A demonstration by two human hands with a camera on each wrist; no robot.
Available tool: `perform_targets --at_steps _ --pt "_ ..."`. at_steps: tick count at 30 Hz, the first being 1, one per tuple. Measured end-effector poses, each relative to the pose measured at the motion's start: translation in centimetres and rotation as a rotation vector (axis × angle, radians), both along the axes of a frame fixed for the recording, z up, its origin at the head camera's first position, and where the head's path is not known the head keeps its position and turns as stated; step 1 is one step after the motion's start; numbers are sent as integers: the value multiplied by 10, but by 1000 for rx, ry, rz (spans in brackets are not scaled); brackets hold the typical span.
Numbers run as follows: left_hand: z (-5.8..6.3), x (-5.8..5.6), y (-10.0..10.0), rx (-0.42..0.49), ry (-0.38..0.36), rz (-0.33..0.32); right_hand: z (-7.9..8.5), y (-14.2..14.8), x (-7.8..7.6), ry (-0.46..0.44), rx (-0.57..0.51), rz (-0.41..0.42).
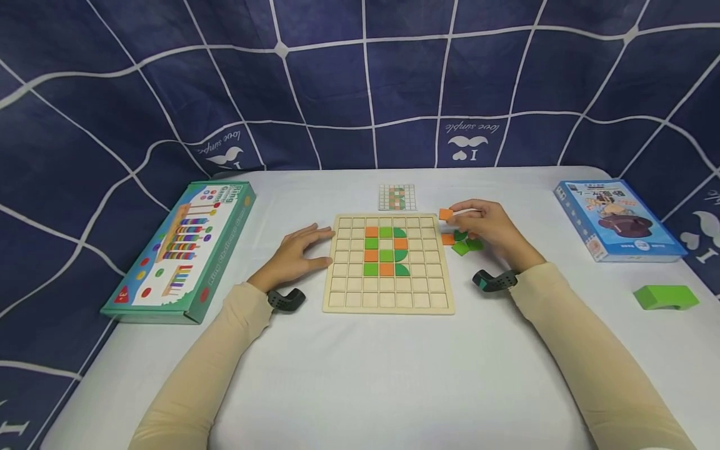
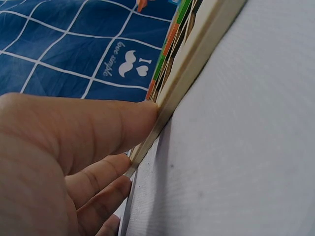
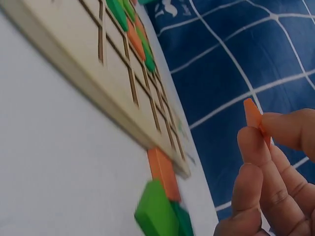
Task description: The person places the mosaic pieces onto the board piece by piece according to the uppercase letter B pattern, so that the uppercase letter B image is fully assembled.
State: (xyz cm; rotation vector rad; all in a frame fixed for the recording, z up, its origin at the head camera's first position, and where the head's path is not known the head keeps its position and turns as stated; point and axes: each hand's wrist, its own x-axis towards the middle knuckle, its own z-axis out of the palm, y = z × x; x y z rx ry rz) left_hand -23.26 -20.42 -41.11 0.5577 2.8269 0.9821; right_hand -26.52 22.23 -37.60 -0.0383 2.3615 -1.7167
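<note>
A wooden grid board (image 1: 349, 294) lies on the table, its middle cells filled with orange and light green squares and dark green rounded pieces. My left hand (image 1: 298, 250) touches the board's left edge with thumb and fingertips, the fingers fairly straight. Between thumb and fingers my right hand (image 1: 489, 225) pinches an orange square tile (image 3: 253, 115), raised near the board's upper right corner. Below that hand lies a small pile of loose pieces: an orange tile (image 3: 164, 174) against the board's edge, light green tiles (image 3: 156, 211) and dark green ones (image 1: 459, 235).
A small pattern card (image 1: 397, 197) lies beyond the board. At the left is a green game box (image 1: 180, 250), at the right a blue box (image 1: 624, 219). A light green arch block (image 1: 666, 297) sits near the right edge. A dark blue cloth (image 1: 326, 81) hangs behind.
</note>
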Motion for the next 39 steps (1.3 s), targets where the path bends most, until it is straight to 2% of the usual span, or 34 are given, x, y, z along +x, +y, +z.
perform_targets --at_steps 11,18,25,33,39 --pt "0 0 0 2 -3 -4 8 -30 18 -49 -246 85" --pt "0 0 0 3 -3 0 3 -54 32 -37 -338 128" --pt "1 0 0 -3 -2 0 -4 -75 47 -22 -476 152" --pt "0 0 0 -13 4 -8 -12 -95 62 -19 -544 157" --pt "0 -1 0 -12 1 -8 -16 -107 71 -15 -530 159"
